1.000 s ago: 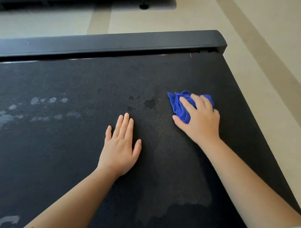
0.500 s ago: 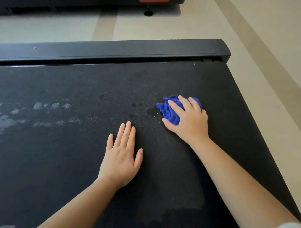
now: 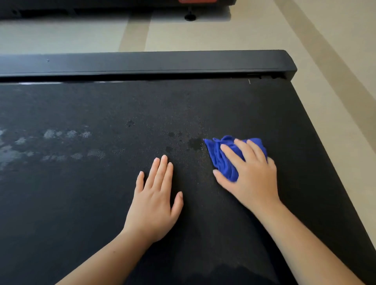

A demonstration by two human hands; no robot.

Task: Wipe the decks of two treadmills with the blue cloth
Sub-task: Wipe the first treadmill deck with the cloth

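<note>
A black treadmill deck (image 3: 81, 199) fills most of the view. My right hand (image 3: 252, 179) presses a crumpled blue cloth (image 3: 221, 160) onto the deck's right part, fingers spread over it. Just left of the cloth are a few dark wet spots (image 3: 194, 143). My left hand (image 3: 154, 201) lies flat on the deck, palm down, fingers together, holding nothing. Pale dusty smears (image 3: 61, 142) mark the deck's left part.
The deck's black end rail (image 3: 142, 63) runs across the far side. Beige floor (image 3: 333, 85) lies to the right and beyond. A second black machine with a red label (image 3: 195, 1) and a round foot (image 3: 190, 16) stands at the top edge.
My right hand slid the cloth left towards the wet spots, then back a little to the right. The view tilted up, showing more floor. My left hand stayed flat in place.
</note>
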